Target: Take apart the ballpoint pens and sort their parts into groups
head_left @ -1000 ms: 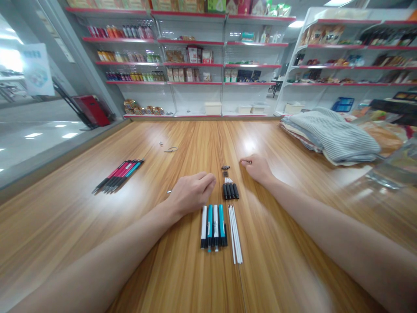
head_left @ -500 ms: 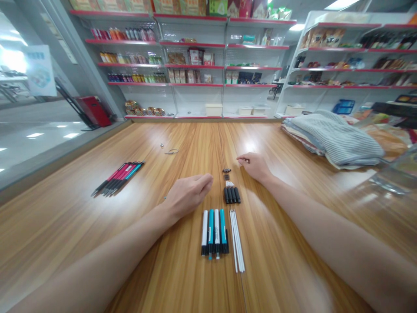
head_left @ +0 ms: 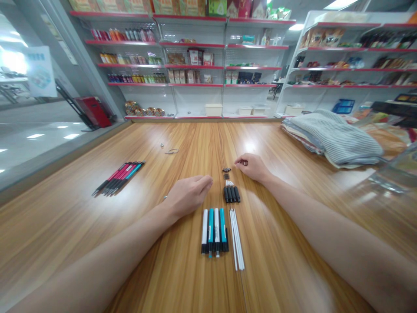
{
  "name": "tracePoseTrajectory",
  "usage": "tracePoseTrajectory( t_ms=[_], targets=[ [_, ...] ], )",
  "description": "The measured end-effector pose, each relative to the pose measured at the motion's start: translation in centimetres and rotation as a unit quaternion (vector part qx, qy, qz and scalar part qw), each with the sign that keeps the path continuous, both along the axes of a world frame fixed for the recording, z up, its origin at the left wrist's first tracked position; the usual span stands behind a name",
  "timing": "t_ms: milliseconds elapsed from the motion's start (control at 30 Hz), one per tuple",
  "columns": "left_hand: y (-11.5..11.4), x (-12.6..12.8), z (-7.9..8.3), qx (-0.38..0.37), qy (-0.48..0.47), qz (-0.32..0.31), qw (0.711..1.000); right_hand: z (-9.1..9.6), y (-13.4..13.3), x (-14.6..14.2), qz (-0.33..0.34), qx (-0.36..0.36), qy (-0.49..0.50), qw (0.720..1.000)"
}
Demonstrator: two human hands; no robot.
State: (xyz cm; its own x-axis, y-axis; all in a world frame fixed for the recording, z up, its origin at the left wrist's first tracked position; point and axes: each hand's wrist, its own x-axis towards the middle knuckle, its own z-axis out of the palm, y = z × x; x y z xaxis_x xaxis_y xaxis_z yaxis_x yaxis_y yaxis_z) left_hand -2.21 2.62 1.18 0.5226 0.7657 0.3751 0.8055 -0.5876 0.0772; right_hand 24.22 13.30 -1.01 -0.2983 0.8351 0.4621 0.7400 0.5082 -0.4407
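My left hand (head_left: 189, 193) rests on the table with its fingers curled closed; what it holds, if anything, is hidden. A tiny bit of something (head_left: 165, 197) peeks out by its wrist. Fingertips pinched together, my right hand (head_left: 252, 167) is beside a small pile of dark parts (head_left: 226, 170); I cannot make out anything in the pinch. Between the hands lie small springs (head_left: 227, 177), white tips (head_left: 230, 183) and a row of black grip sleeves (head_left: 232, 194). Nearer me are white and teal pen barrels (head_left: 211, 226) and several white refills (head_left: 237, 239).
Assembled pink and teal pens (head_left: 119, 178) lie together at the left. Farther back is a thin loop (head_left: 172, 151) with a tiny metal piece (head_left: 162, 145). Folded striped cloth (head_left: 335, 137) and a clear container (head_left: 395, 174) stand at the right. Stocked shelves (head_left: 192, 67) line the back.
My right hand has shifted slightly left, toward the dark parts. My left hand stays almost where it was, and the laid-out parts have not moved.
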Motion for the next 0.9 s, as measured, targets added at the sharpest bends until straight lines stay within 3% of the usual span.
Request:
tracePoseTrajectory(
  t_ms=[200,900],
  targets=[
    [0.05,-0.01,0.07,0.004,0.001,-0.008,1.0,0.03,0.16,0.06,0.008,-0.011,-0.032,0.999],
    [0.1,-0.07,-0.07,0.011,0.003,-0.009,1.0,-0.38,0.54,-0.12,-0.002,-0.032,-0.006,0.999]
  ],
)
